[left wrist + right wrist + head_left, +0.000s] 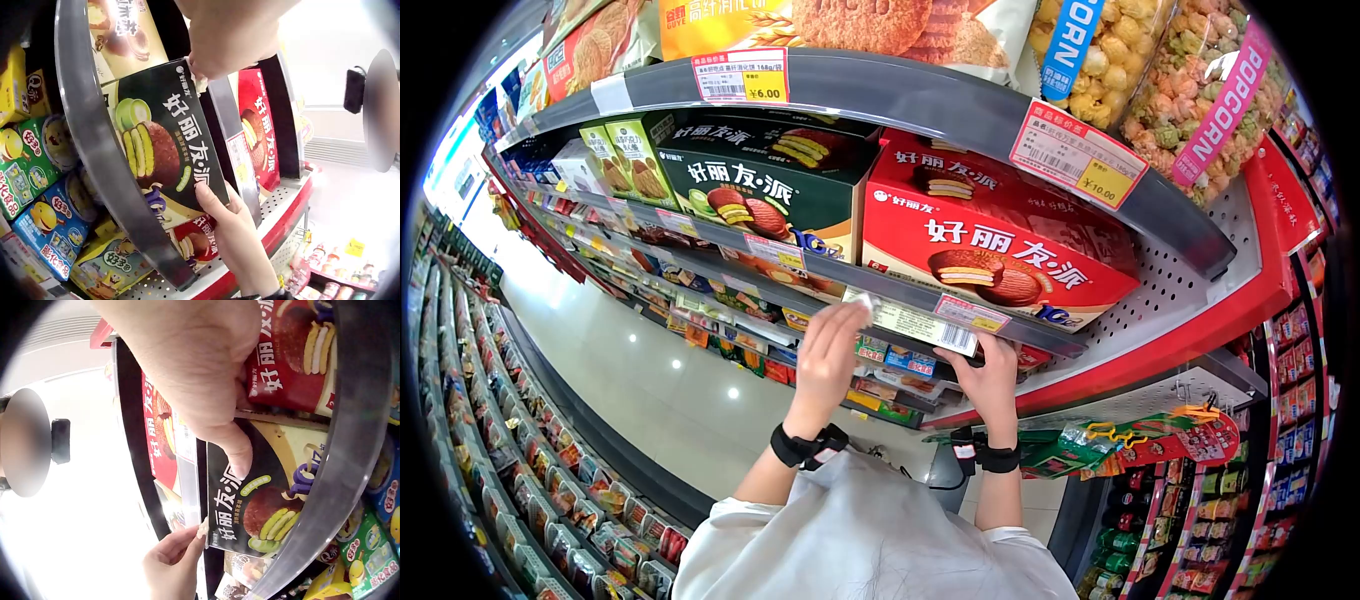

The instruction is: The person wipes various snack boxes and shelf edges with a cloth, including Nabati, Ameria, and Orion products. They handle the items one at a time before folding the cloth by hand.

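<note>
One hand, the left, pinches a crumpled white wad between thumb and fingertips, just at the corner of a dark box. Held so small and tight, the wad leaves the box's front almost wholly in sight. Right hand grips the box's other end, thumb flat on the front; the grip probably steadies it while the left touches only the edge. How far the right fingers curl behind is hidden.

Between the hands, the box sits in the opening between two shelf rails. The lower rail covers its bottom edge, which likely stops it slipping out. From above, its pale side shows a barcode.

Its front reads 好丽友·派, over a cake with a green filling. The same name is on a green box and a red box on the shelf above. Tags over those read ¥6.00 and ¥10.00; the packs at the top say POPCORN. Beside the dark box, a blue box reads 好多鱼 and 膨化食品. Smaller print on the tags is too fine to read.
</note>
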`<state>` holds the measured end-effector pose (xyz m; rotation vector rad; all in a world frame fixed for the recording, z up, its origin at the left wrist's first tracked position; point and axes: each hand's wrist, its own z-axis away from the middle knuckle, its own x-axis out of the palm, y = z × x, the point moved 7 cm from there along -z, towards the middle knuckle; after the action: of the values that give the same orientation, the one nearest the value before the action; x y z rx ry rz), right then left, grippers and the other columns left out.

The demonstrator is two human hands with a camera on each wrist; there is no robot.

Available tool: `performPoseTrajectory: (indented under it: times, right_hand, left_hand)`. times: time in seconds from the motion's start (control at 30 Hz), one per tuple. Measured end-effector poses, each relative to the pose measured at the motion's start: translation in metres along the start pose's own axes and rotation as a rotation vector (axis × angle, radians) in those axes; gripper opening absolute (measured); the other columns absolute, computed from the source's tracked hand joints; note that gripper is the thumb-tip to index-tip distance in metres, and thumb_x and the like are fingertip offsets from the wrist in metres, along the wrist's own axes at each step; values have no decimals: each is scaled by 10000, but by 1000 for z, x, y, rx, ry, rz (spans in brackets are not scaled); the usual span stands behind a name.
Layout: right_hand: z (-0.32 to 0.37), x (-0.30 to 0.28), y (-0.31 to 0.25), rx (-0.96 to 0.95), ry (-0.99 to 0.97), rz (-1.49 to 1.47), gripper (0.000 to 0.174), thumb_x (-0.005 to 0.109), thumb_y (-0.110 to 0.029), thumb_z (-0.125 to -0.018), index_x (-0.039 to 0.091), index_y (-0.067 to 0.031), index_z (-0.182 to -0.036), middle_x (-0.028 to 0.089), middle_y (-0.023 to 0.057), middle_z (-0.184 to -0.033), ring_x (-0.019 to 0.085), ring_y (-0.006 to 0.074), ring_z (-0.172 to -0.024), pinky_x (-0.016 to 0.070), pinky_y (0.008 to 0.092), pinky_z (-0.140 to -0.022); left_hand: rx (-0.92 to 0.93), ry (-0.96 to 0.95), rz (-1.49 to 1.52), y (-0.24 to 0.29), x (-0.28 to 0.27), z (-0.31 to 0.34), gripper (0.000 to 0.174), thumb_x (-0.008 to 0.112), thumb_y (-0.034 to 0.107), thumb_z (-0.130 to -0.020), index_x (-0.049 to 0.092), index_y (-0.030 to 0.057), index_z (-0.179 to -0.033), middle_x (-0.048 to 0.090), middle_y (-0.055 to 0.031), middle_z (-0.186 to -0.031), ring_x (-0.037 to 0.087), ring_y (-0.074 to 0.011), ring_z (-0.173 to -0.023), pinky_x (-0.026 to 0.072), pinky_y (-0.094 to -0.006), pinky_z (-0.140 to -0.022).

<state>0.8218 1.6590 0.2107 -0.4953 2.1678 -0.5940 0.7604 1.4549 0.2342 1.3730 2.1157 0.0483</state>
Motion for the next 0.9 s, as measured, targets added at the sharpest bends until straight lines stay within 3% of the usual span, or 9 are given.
performPoseTrajectory:
  times: [0.17,0.27,0.33,0.43,0.57,0.77,0.9]
  right_hand:
    - [0,2,4,54,-29,-54,375,837,-191,-703,657,1,-970,700,152,-945,641,331,-870,475,383,-807]
    - [-5,-4,-4,4,12,-47,303,796,-229,-760,672,-18,-938,702,162,-873,662,349,-787,499,407,-725]
    - [-4,-2,-2,25,-8,-52,307,792,-223,-762,666,-16,-953,696,172,-877,652,363,-806,492,415,-748]
    - [1,4,9,79,-34,-49,311,781,-191,-758,656,-17,-983,685,189,-891,632,387,-841,477,431,-782]
    - [4,3,12,55,-25,0,327,759,-135,-740,641,-19,-1022,670,212,-913,607,412,-886,455,453,-816]
    - [3,2,8,58,-33,-3,374,759,-101,-714,634,-1,-1053,672,198,-925,615,382,-887,461,420,-829]
    - [-4,-3,-6,0,27,-6,331,797,-203,-747,660,-14,-982,693,166,-864,639,364,-850,477,415,-772]
  left_hand:
    - [-75,82,-39,3,-1,-2,274,601,-129,-752,668,-15,-992,677,-123,-1021,636,-312,-969,519,-381,-837]
    - [-22,28,43,15,15,-2,338,584,-109,-723,638,-44,-1051,649,-154,-1062,614,-332,-1012,511,-406,-869]
    - [18,-22,142,26,29,0,406,569,-86,-687,619,-64,-1089,629,-178,-1095,598,-350,-1044,503,-427,-904]
    - [14,-69,261,47,47,-1,346,593,-111,-722,642,-34,-1056,656,-145,-1062,621,-335,-1006,515,-406,-871]
    - [86,-110,335,71,64,3,433,588,-107,-647,627,-57,-1075,633,-165,-1100,604,-344,-1036,509,-428,-903]
    - [84,-145,282,55,50,1,445,581,-106,-642,620,-58,-1082,634,-158,-1093,600,-336,-1040,508,-417,-906]
    - [41,-94,182,27,30,-3,408,579,-109,-668,626,-39,-1068,645,-139,-1086,604,-332,-1020,513,-403,-872]
